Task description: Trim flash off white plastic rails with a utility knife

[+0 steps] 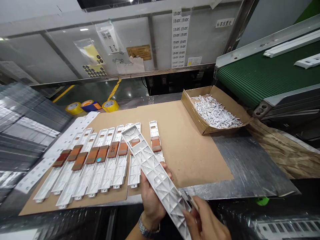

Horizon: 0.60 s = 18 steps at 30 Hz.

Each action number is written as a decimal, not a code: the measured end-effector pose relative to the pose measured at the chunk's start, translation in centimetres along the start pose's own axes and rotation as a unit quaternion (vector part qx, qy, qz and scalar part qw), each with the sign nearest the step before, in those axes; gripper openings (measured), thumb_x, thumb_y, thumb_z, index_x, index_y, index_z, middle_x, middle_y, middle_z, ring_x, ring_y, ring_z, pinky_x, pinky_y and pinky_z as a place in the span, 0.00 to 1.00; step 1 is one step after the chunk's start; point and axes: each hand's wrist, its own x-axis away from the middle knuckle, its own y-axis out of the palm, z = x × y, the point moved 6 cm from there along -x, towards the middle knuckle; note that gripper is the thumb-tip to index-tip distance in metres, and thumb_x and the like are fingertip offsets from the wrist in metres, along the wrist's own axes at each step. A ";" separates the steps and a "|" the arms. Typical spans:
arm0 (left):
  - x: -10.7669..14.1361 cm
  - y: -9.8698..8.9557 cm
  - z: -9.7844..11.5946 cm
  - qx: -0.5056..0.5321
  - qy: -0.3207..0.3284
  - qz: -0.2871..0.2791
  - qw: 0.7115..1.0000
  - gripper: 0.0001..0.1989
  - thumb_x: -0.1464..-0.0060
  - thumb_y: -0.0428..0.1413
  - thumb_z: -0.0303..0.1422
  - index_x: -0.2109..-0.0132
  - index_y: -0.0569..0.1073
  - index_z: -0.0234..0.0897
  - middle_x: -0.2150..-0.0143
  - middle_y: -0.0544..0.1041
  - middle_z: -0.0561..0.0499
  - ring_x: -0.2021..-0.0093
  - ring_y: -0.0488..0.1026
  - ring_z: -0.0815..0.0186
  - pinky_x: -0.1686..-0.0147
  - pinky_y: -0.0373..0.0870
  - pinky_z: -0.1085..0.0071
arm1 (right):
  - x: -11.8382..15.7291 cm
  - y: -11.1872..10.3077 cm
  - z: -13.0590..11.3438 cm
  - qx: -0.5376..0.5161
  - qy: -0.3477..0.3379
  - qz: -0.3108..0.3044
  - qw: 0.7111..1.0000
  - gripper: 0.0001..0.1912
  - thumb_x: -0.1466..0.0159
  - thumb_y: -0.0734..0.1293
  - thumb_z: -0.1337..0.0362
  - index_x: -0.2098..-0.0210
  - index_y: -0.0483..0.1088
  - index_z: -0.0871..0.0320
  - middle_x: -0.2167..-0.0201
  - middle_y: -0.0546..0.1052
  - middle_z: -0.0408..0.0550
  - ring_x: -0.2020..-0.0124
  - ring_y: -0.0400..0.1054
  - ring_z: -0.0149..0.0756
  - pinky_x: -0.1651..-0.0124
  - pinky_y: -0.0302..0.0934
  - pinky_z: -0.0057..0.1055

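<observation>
My left hand [152, 200], with a metal wristwatch [148, 228], grips a long white ribbed plastic part [157, 176] from below, its far end tilted up over the work surface. My right hand [205, 221] is at the part's near end and pinches a small narrow hand tool [192, 201] against its edge. The tool's tip is partly hidden, so its exact kind is unclear. Beyond the hands, several similar white parts [100, 166] with brown patches lie side by side on a cardboard sheet [190, 150].
A cardboard tray [197, 110] of white plastic scraps sits beyond the sheet, beside a green conveyor belt [260, 76] carrying white parts. Rolls of yellow tape [74, 108] lie at the far edge. A stack of dark flat panels [25, 126] stands at left.
</observation>
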 end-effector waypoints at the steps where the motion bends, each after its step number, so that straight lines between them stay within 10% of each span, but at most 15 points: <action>1: 0.1 0.0 0.0 0.005 0.003 -0.003 1.000 0.26 0.44 0.43 0.50 0.61 0.74 0.32 0.72 0.71 0.46 0.73 0.67 0.66 0.74 0.65 0.72 | -0.4 -0.3 0.4 -0.014 -0.002 -0.002 1.000 0.18 0.33 0.56 0.54 0.53 0.64 0.60 0.68 0.76 0.50 0.75 0.73 0.34 0.75 0.64 0.24; 6: 0.4 -0.8 0.3 0.068 -0.042 -0.036 0.996 0.18 0.46 0.50 0.45 0.59 0.76 0.37 0.66 0.76 0.48 0.64 0.73 0.61 0.59 0.68 0.62 | -2.5 -0.3 2.9 -0.087 -0.020 -0.149 0.985 0.12 0.33 0.56 0.65 0.60 0.70 0.54 0.70 0.75 0.44 0.71 0.72 0.30 0.70 0.64 0.22; 10: 1.2 -0.2 -0.1 0.022 -0.193 -0.150 0.969 0.22 0.45 0.48 0.49 0.64 0.77 0.35 0.57 0.76 0.44 0.51 0.70 0.58 0.45 0.59 0.58 | -5.1 -2.7 3.5 -0.030 -0.078 -0.095 0.992 0.12 0.34 0.55 0.69 0.61 0.70 0.56 0.65 0.76 0.48 0.68 0.71 0.32 0.68 0.62 0.25; 15: 4.3 -0.7 -2.6 -0.161 -0.397 -0.269 0.863 0.33 0.45 0.43 0.55 0.48 0.69 0.30 0.58 0.75 0.38 0.65 0.76 0.61 0.67 0.69 0.69 | -8.0 -3.4 1.5 0.044 -0.204 -0.043 0.977 0.14 0.34 0.55 0.69 0.63 0.72 0.56 0.61 0.77 0.49 0.67 0.72 0.32 0.65 0.63 0.28; 18: 4.0 -2.1 -3.4 -0.180 -0.388 -0.219 0.877 0.35 0.44 0.40 0.55 0.54 0.72 0.24 0.75 0.74 0.44 0.79 0.71 0.70 0.80 0.63 0.78 | -8.2 -4.4 1.5 0.034 -0.153 0.032 0.987 0.14 0.34 0.55 0.68 0.54 0.70 0.59 0.58 0.76 0.55 0.60 0.72 0.36 0.61 0.65 0.30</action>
